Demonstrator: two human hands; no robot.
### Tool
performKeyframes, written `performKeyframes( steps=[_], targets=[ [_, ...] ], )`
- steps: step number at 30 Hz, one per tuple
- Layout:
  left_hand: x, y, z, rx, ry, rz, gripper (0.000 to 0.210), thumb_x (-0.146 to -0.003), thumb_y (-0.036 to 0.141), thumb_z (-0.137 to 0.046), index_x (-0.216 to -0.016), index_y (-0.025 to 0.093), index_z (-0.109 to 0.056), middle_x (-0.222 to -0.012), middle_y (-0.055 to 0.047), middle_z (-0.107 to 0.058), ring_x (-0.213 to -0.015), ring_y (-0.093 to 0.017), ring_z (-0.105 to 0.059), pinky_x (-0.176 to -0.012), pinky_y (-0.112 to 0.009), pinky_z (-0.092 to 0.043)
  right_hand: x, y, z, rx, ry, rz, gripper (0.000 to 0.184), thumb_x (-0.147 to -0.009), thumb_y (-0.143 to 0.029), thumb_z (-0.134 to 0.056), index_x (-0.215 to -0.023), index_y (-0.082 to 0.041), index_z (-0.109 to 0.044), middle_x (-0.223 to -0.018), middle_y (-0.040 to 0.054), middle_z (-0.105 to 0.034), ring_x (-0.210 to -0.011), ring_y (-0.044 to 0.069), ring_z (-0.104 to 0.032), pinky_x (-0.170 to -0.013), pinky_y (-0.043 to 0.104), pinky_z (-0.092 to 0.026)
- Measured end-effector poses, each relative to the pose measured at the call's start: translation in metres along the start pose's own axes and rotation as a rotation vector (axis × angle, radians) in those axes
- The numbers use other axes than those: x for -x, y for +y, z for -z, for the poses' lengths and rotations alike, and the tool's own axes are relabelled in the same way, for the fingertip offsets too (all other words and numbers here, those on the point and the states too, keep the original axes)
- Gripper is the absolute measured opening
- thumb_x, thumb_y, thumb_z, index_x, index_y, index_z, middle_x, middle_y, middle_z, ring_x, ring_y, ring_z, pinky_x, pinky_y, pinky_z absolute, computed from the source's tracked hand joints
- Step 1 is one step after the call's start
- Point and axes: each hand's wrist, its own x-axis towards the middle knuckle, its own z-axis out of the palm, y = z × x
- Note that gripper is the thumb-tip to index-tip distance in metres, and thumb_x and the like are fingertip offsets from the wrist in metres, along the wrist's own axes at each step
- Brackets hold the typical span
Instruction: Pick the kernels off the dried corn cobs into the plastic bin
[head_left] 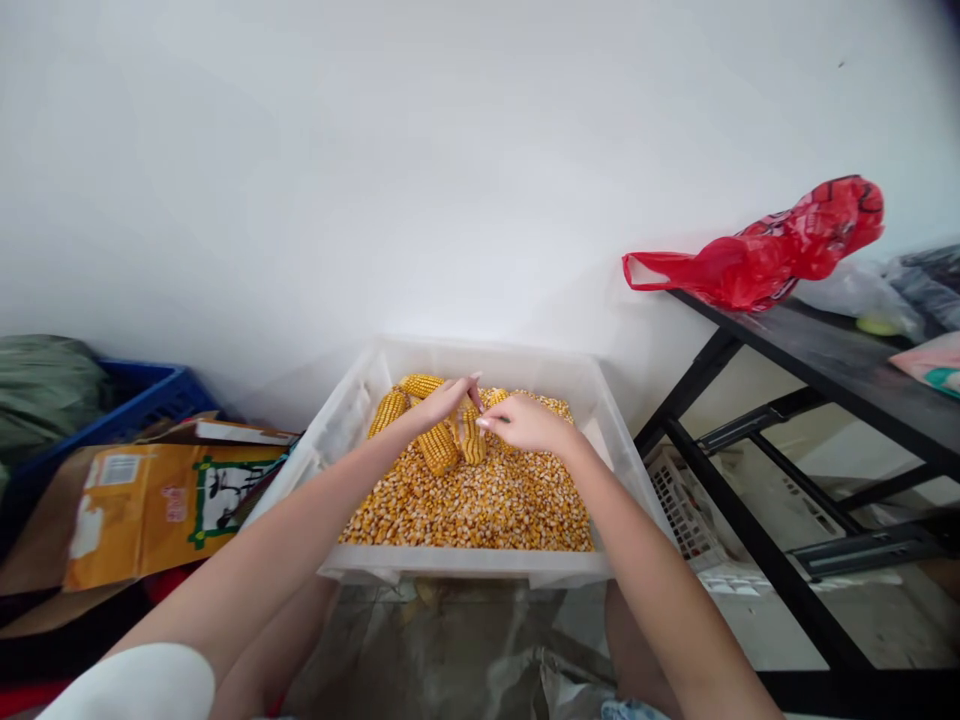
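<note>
A white plastic bin (465, 560) holds a deep layer of loose corn kernels (480, 510). Over its middle, my left hand (452, 396) is closed at the upper end of a corn cob (472, 440), which has a pale strip with no kernels along one side. My right hand (529, 422) comes in from the right with thumb and fingers pinched against the same cob; its fingertips partly hide the upper part. More yellow cobs, such as a whole corn cob (438, 449) beside the left hand, lie on the kernels.
Left of the bin lie a flattened orange cardboard box (157, 510) and a blue crate (150, 385). To the right stands a black metal-framed table (810, 350) with a red plastic bag (765, 255) on its corner. A white wall (450, 180) rises behind the bin.
</note>
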Motion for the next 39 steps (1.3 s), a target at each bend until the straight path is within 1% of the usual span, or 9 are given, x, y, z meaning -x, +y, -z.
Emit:
performKeyframes(
  steps=[3, 5, 10, 14, 20, 24, 30, 36, 39],
  targets=[
    [-0.001, -0.004, 0.004, 0.022, 0.075, 0.051, 0.053, -0.084, 0.052, -0.025, -0.066, 0.018, -0.061, -0.079, -0.002, -0.065, -0.088, -0.019, -0.055, -0.090, -0.030, -0.036, 0.003, 0.001, 0.009, -0.001, 0.149, -0.047, 0.033, -0.090, -0.031, -0.037, -0.076, -0.015, -0.062, -0.064, 0.0009, -0.059, -0.056, 0.010, -0.044, -0.054, 0.023, -0.022],
    [-0.002, -0.005, 0.004, 0.017, 0.088, 0.061, 0.053, -0.084, 0.053, -0.024, -0.066, 0.018, -0.060, -0.080, -0.002, -0.065, -0.088, -0.019, -0.054, -0.090, -0.030, -0.036, 0.003, 0.000, 0.007, 0.033, 0.168, -0.049, 0.034, -0.090, -0.031, -0.036, -0.077, -0.015, -0.063, -0.065, 0.0017, -0.060, -0.056, 0.011, -0.045, -0.054, 0.023, -0.023],
    [-0.001, -0.002, 0.003, -0.015, 0.076, 0.065, 0.055, -0.083, 0.054, -0.024, -0.066, 0.018, -0.062, -0.079, -0.003, -0.064, -0.089, -0.021, -0.053, -0.089, -0.031, -0.037, -0.001, -0.006, -0.002, 0.138, 0.172, -0.074, 0.033, -0.091, -0.029, -0.037, -0.081, -0.017, -0.065, -0.073, 0.0044, -0.064, -0.059, 0.012, -0.047, -0.056, 0.024, -0.023],
    [-0.001, -0.002, 0.002, 0.011, 0.079, 0.046, 0.055, -0.083, 0.055, -0.024, -0.068, 0.017, -0.061, -0.081, -0.004, -0.064, -0.088, -0.021, -0.054, -0.089, -0.031, -0.036, -0.001, -0.008, -0.002, 0.173, 0.148, -0.078, 0.034, -0.091, -0.030, -0.037, -0.079, -0.017, -0.066, -0.072, 0.0046, -0.065, -0.059, 0.012, -0.048, -0.056, 0.025, -0.023],
    [-0.001, -0.005, 0.002, -0.010, 0.077, 0.033, 0.057, -0.084, 0.054, -0.023, -0.064, 0.017, -0.062, -0.081, -0.004, -0.064, -0.087, -0.021, -0.054, -0.088, -0.031, -0.037, -0.003, -0.004, -0.007, 0.176, 0.167, -0.078, 0.032, -0.090, -0.028, -0.038, -0.081, -0.017, -0.066, -0.074, 0.0050, -0.065, -0.060, 0.013, -0.049, -0.056, 0.025, -0.024],
    [-0.001, -0.004, 0.001, -0.002, 0.091, 0.049, 0.059, -0.084, 0.057, -0.022, -0.064, 0.017, -0.062, -0.077, -0.004, -0.064, -0.086, -0.020, -0.055, -0.088, -0.030, -0.037, -0.006, -0.005, -0.011, 0.145, 0.128, -0.072, 0.031, -0.090, -0.027, -0.039, -0.079, -0.016, -0.066, -0.074, 0.0054, -0.065, -0.061, 0.013, -0.051, -0.057, 0.024, -0.026],
    [0.000, -0.003, 0.000, -0.029, 0.042, 0.005, 0.061, -0.084, 0.057, -0.021, -0.064, 0.017, -0.062, -0.075, -0.003, -0.064, -0.082, -0.019, -0.055, -0.087, -0.030, -0.037, -0.009, -0.009, -0.010, 0.146, 0.090, -0.047, 0.032, -0.089, -0.027, -0.039, -0.073, -0.016, -0.065, -0.071, 0.0051, -0.065, -0.060, 0.013, -0.052, -0.056, 0.024, -0.026],
    [0.000, -0.002, 0.001, -0.021, 0.035, 0.017, 0.062, -0.083, 0.060, -0.023, -0.063, 0.017, -0.063, -0.075, -0.004, -0.064, -0.083, -0.020, -0.055, -0.088, -0.030, -0.037, -0.009, -0.009, -0.011, 0.204, 0.079, -0.046, 0.034, -0.089, -0.028, -0.038, -0.073, -0.016, -0.065, -0.073, 0.0063, -0.065, -0.061, 0.014, -0.053, -0.055, 0.025, -0.026],
    [0.001, -0.002, 0.001, -0.002, 0.056, 0.025, 0.061, -0.083, 0.060, -0.023, -0.065, 0.018, -0.063, -0.078, -0.004, -0.066, -0.085, -0.020, -0.056, -0.088, -0.030, -0.037, -0.008, -0.011, -0.017, 0.229, 0.011, -0.012, 0.031, -0.087, -0.028, -0.042, -0.071, -0.016, -0.065, -0.072, 0.0063, -0.065, -0.061, 0.014, -0.053, -0.054, 0.025, -0.026]
  ],
)
